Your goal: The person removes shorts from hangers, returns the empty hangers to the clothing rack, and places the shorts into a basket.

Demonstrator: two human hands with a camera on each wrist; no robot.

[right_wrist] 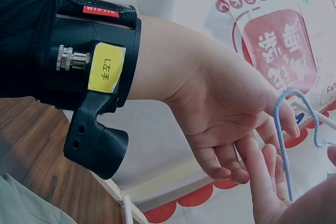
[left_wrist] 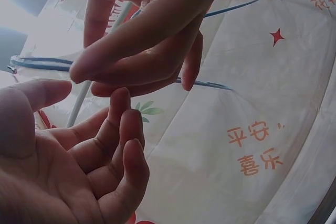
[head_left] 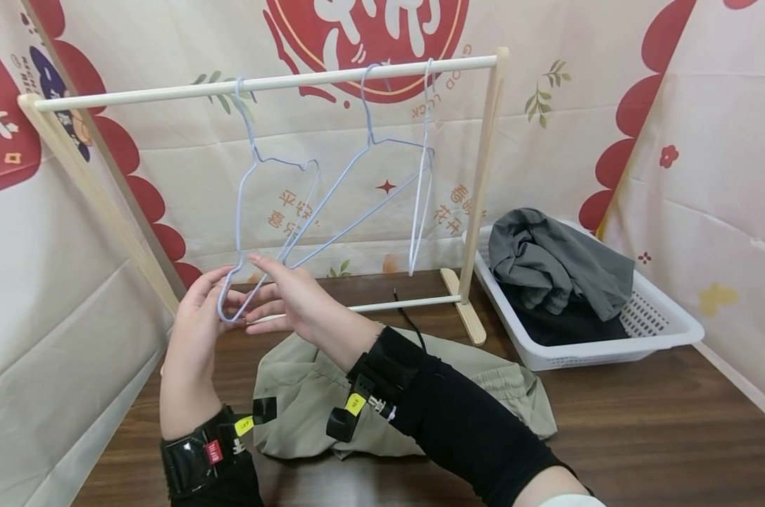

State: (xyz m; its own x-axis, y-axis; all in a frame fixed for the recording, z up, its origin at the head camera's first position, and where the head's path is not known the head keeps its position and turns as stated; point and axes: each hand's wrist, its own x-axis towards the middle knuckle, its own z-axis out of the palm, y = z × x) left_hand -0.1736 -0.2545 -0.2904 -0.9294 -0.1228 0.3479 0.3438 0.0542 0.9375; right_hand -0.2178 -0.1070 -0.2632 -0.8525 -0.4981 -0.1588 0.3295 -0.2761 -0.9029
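A light-blue clothes hanger (head_left: 238,204) hangs from the rail, turned so that one rounded end points towards me. My left hand (head_left: 195,324) is at the left of that end, its thumb apart from its loosely bent fingers. From the right, my right hand (head_left: 303,299) reaches to the same end with thumb and fingers spread. The hanger's wire (left_wrist: 42,64) runs behind the right thumb in the left wrist view; contact is partly hidden. Another blue hanger (head_left: 338,183) and a white hanger (head_left: 416,218) hang further right.
A rack with a white rail (head_left: 167,93) and wooden posts stands on the brown table (head_left: 649,436). Under my arms lies a khaki garment (head_left: 313,415) with a gathered waistband. At right, a white basket (head_left: 668,334) holds grey cloth (head_left: 560,260) and black cloth (head_left: 560,327).
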